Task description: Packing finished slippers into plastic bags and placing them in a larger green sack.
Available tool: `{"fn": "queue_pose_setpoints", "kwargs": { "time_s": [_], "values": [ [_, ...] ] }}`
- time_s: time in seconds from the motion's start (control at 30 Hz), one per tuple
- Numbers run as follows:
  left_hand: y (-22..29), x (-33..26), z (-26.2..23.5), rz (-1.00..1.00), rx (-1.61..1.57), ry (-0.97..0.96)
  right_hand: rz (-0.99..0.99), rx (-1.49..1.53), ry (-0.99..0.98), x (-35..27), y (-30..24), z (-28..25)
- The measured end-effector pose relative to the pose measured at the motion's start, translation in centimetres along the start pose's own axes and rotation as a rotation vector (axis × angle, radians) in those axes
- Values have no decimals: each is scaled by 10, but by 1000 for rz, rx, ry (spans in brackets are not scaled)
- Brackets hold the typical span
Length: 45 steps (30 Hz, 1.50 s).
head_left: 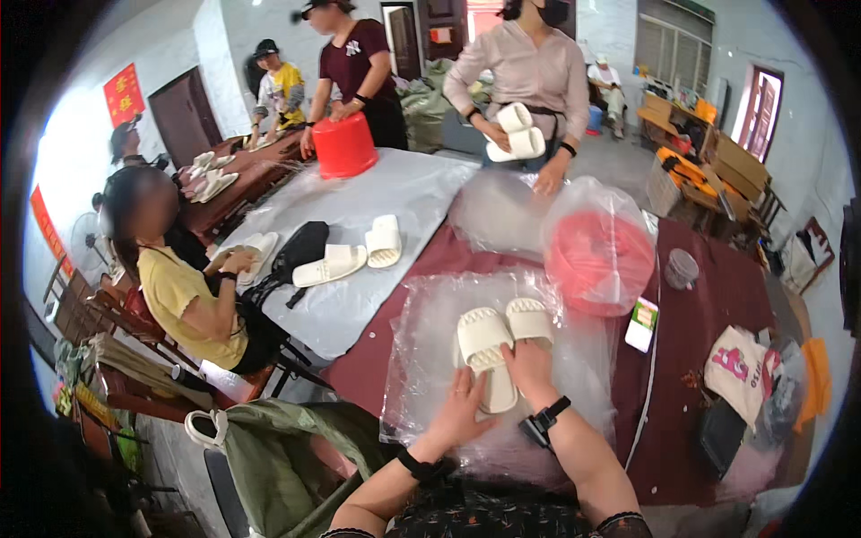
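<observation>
A pair of cream slippers with quilted straps lies on clear plastic bags in front of me. My left hand [459,408] rests against the near left side of the left slipper [485,336], its fingers stretched and apart. Closed on the right slipper [529,321] is my right hand [531,366], its fingertips partly hidden by the strap. Both toes point away from me. Beneath them the crinkled clear bags [421,332] spread over the dark red tablecloth [368,363].
A red tub [599,255] under clear plastic stands beyond the slippers, with a phone [641,325] to its right. Another slipper pair [384,242] lies on the white sheet. Across the table a person [529,72] holds slippers; a seated person [193,300] handles more at left.
</observation>
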<state>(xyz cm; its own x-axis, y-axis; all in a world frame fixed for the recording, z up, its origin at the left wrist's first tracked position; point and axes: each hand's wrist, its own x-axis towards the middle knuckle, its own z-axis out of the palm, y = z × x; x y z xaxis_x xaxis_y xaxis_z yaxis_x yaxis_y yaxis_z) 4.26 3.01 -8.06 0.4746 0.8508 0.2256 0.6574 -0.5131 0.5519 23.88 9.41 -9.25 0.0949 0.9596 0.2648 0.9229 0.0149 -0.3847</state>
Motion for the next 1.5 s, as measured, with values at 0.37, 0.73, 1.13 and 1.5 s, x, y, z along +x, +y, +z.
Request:
{"fn": "queue_pose_setpoints", "kwargs": {
  "time_s": [0.37, 0.73, 1.13, 1.5],
  "values": [
    [-34, -34, -30, 237, 362, -313, 146, 212, 138, 4, 8, -17],
    [17, 14, -13, 208, 287, -336, 214, 628, 341, -45, 12, -101],
    [-4, 0, -9, 297, 98, -191, 31, -22, 161, -76, 38, -67],
    [-25, -6, -4, 363, 133, -374, 115, -21, 259, -79, 45, -46]
  ]
}}
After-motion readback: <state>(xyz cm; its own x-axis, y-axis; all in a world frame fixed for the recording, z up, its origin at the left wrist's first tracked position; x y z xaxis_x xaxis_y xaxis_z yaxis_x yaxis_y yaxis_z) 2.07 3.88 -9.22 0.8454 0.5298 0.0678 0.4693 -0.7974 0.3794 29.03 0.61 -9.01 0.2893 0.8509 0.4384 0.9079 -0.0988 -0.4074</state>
